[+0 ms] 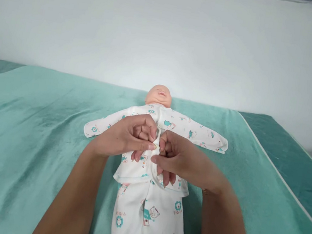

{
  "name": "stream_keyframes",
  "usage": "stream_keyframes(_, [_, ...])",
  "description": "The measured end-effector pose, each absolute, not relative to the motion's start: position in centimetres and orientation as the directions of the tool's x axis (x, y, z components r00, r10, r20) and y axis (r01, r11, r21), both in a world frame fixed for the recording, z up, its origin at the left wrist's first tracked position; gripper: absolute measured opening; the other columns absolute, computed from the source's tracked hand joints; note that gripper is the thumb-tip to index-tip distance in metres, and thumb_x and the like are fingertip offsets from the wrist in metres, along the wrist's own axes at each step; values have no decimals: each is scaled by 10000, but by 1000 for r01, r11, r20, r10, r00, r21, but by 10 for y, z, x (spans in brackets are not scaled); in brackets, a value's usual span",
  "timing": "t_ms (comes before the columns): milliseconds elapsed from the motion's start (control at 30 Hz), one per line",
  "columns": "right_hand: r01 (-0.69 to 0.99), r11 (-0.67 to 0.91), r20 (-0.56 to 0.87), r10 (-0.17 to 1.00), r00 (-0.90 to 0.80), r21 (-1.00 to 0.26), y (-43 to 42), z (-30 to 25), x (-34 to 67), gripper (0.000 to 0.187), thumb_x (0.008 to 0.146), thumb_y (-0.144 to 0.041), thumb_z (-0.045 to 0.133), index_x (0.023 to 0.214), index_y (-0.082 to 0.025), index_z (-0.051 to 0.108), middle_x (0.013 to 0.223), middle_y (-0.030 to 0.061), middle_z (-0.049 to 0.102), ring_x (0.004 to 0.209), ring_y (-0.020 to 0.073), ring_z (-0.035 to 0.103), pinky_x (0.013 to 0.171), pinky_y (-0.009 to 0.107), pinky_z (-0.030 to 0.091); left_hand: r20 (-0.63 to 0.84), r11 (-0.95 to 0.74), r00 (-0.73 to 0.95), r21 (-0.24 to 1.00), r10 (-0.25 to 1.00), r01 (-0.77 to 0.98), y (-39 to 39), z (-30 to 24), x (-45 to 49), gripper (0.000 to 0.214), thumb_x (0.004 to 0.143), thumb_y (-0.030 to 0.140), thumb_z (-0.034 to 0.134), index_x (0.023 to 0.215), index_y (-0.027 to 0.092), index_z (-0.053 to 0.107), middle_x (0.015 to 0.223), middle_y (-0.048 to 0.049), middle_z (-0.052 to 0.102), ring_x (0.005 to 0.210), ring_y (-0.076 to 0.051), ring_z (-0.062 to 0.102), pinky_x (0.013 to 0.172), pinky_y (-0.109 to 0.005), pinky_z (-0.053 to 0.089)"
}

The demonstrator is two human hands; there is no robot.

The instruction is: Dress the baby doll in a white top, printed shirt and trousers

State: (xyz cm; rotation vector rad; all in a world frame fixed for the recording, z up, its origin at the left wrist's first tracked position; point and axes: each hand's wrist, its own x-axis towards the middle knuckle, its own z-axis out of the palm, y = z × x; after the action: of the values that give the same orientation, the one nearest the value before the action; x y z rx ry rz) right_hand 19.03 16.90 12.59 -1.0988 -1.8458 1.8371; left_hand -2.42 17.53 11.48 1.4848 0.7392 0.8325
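Note:
A baby doll [159, 95] lies on its back on a teal blanket [34, 122], head pointing away from me. It wears a white printed shirt [189, 131] with both sleeves spread out, and matching white trousers [149, 221]. My left hand [125, 136] and my right hand [179, 159] meet over the doll's chest. Each hand pinches one edge of the shirt's front opening between thumb and fingers, close together at the middle. The spot between the fingertips is too small to make out.
The teal blanket covers a wide flat surface that runs to a white wall [168, 36] behind the doll. A darker teal strip with a pale edge [291, 153] lies at the right.

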Motion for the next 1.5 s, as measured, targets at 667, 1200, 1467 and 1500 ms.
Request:
stream_keyframes(667, [296, -151, -314, 694, -648, -943, 170, 126, 191, 243, 896, -250, 661, 893, -239, 418, 669, -55, 681, 499, 105, 644, 445, 180, 467, -31, 0, 495, 998, 868, 63, 177, 122, -29, 238, 767, 185, 800, 923, 194, 620, 694, 48, 669, 531, -66, 602, 542, -204, 548])
stream_keyframes(1200, [-81, -98, -27, 781, -624, -992, 172, 123, 193, 310, 913, -430, 694, 824, -226, 478, 655, -48, 648, 433, 96, 581, 383, 195, 399, -78, -47, 587, 980, 806, 195, 174, 124, -36, 218, 901, 392, 679, 921, 188, 753, 724, -23, 728, 527, -102, 629, 442, -197, 443])
stream_keyframes(1467, [-128, 200, 203, 979, -9, -971, 185, 108, 182, 278, 914, -479, 604, 782, -256, 502, 946, 13, 678, 857, 168, 666, 755, 318, 565, 380, -352, -156, 918, 912, 182, 185, 109, -19, 124, 895, 306, 628, 919, 209, 702, 806, -11, 711, 779, -152, 660, 710, -278, 548])
stream_keyframes(1500, [-115, 222, 219, 975, 36, -968, 187, 105, 181, 251, 915, -472, 596, 800, -261, 523, 1019, 20, 690, 965, 188, 669, 831, 343, 570, 413, -363, -179, 895, 893, 258, 187, 106, -17, 132, 903, 308, 614, 933, 215, 702, 887, -17, 729, 855, -164, 668, 766, -291, 552])
